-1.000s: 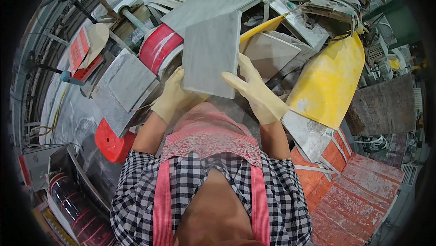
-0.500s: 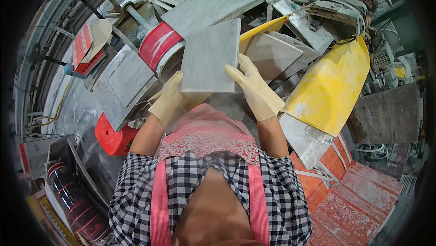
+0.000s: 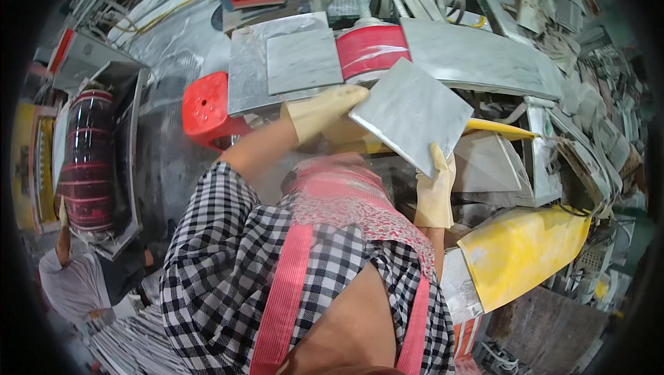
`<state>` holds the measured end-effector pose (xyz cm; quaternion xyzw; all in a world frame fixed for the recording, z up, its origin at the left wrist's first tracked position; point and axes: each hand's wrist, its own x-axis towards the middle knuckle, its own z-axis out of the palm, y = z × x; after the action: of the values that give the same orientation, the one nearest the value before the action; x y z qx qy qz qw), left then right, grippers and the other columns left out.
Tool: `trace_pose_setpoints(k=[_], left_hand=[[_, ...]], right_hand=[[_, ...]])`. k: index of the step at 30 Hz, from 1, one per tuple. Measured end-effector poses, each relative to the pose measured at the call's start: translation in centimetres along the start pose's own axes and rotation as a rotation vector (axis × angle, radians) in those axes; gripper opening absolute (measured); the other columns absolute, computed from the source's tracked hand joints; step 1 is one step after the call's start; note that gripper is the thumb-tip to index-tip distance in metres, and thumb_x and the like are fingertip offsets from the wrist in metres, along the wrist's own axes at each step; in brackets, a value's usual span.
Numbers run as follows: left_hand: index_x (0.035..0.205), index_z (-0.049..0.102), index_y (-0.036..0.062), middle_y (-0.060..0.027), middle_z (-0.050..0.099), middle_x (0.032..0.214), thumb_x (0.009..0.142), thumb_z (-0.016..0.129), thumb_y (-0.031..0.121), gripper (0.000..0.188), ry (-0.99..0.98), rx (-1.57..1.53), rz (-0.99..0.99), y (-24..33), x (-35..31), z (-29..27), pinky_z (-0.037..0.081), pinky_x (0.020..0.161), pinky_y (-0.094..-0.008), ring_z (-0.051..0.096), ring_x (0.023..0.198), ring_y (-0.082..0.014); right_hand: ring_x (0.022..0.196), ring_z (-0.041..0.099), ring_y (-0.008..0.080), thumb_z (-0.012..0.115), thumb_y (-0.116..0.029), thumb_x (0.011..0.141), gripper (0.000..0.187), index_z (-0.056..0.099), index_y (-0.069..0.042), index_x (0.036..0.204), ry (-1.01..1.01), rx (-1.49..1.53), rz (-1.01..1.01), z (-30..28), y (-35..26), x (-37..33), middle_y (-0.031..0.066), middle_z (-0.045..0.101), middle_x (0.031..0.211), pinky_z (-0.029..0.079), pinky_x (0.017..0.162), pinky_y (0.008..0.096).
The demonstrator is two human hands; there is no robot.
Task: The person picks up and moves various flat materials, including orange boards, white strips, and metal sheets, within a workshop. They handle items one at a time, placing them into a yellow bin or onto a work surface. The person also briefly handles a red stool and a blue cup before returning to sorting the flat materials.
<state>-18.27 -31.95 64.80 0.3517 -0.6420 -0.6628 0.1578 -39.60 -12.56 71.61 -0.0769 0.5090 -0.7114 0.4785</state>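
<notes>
A square grey marbled stone tile (image 3: 415, 119) is held up in front of me, tilted, with one corner toward my body. My left hand (image 3: 324, 112), in a cream rubber glove, grips its left corner; that arm is slightly blurred. My right hand (image 3: 436, 191), gloved alike, holds the lower right edge with the thumb over the face and the other fingers mostly hidden behind. Just beyond my left hand, another grey tile (image 3: 304, 61) lies on a larger grey slab (image 3: 247, 63). A red drum-shaped roller (image 3: 373, 50) stands behind the held tile.
A red plastic stool (image 3: 206, 104) is at left. A long grey slab (image 3: 477, 57) extends behind the tile. To the right are leaning slabs (image 3: 484, 160) and a yellow sheet (image 3: 529, 254). Far left, a co-worker (image 3: 79, 278) reaches toward a dark red cylinder (image 3: 90, 160) in a trough.
My view has swung left, bringing the co-worker into sight. The held tile has turned from nearly upright to cornerwise, and my left arm now reaches further across. Both hands keep hold.
</notes>
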Motion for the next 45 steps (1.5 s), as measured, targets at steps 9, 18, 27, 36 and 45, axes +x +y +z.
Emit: trace_pose_setpoints(k=[9,18,27,36,45], left_hand=[[0.146,0.049,0.0047,-0.0245,0.056,0.141,0.09,0.061,0.047,0.071,0.484,1.078,0.058,-9.3,8.7,-26.0,0.041,0.11,-0.0432,0.053,0.131,-0.0375],[0.126,0.066,0.0083,-0.0218,0.07,0.113,0.089,0.062,0.041,0.049,0.48,1.204,0.117,-9.3,9.2,-26.5,0.05,0.094,-0.0479,0.065,0.108,-0.0396],[0.11,0.07,0.0092,-0.0186,0.071,0.106,0.093,0.054,0.044,0.042,0.483,1.11,-0.009,-8.6,6.6,-26.5,0.051,0.089,-0.0506,0.066,0.104,-0.0401],[0.114,0.069,0.003,-0.0225,0.07,0.109,0.099,0.053,0.038,0.041,0.389,0.907,0.047,-9.3,7.1,-28.0,0.05,0.09,-0.0452,0.066,0.105,-0.0398],[0.112,0.069,0.0029,-0.0225,0.07,0.11,0.099,0.05,0.043,0.046,0.349,0.862,0.04,-9.2,7.3,-28.2,0.049,0.09,-0.0477,0.064,0.106,-0.0421]], right_hand=[[0.119,0.058,0.0233,0.067,-0.008,0.091,0.054,0.049,-0.003,0.142,0.109,-0.107,0.022,6.8,4.8,0.8,0.0107,0.06,0.132,0.048,0.101,0.0387],[0.125,0.055,0.0205,0.063,-0.009,0.096,0.053,0.046,-0.009,0.146,-0.041,0.214,0.234,13.6,15.6,3.5,0.0055,0.056,0.138,0.047,0.102,0.038],[0.124,0.058,0.0231,0.06,-0.008,0.098,0.049,0.047,-0.005,0.145,-0.131,0.149,0.393,15.6,18.6,4.1,0.0103,0.058,0.139,0.05,0.102,0.0389],[0.131,0.052,0.0204,0.063,-0.033,0.101,0.064,0.04,0.0,0.151,-0.464,-0.379,0.384,16.3,20.3,4.7,0.0099,0.052,0.146,0.039,0.112,0.0346],[0.131,0.053,0.0198,0.06,-0.03,0.101,0.059,0.041,-0.001,0.149,-0.301,0.101,0.409,18.9,23.1,6.4,0.0108,0.053,0.143,0.043,0.108,0.0332]])
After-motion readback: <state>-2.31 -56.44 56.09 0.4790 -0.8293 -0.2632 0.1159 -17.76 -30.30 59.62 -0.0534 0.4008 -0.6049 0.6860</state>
